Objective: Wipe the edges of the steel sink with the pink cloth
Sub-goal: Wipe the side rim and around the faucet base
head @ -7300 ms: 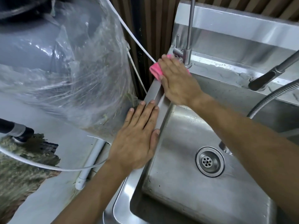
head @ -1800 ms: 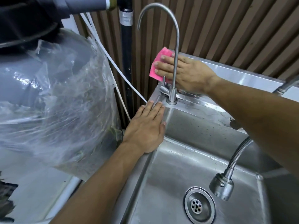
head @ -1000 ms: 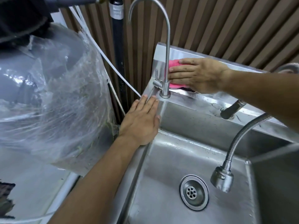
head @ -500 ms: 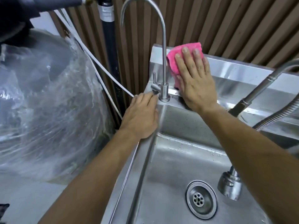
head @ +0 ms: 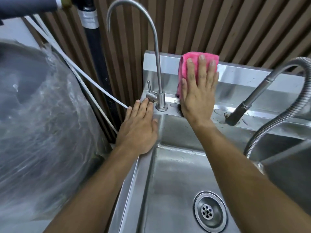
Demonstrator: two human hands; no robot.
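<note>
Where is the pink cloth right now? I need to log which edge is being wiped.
In the head view, the pink cloth lies against the sink's back splash, pressed flat under the right hand, just right of the gooseneck tap.

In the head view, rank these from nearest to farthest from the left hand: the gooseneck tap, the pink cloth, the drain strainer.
Measured from the left hand, flat on the sink's left rim:
1. Gooseneck tap: its base sits just beyond the fingertips, at the back left corner.
2. Pink cloth: farther right, on the backsplash under the right hand.
3. Drain strainer: in the basin floor, near the bottom of the view.
</note>
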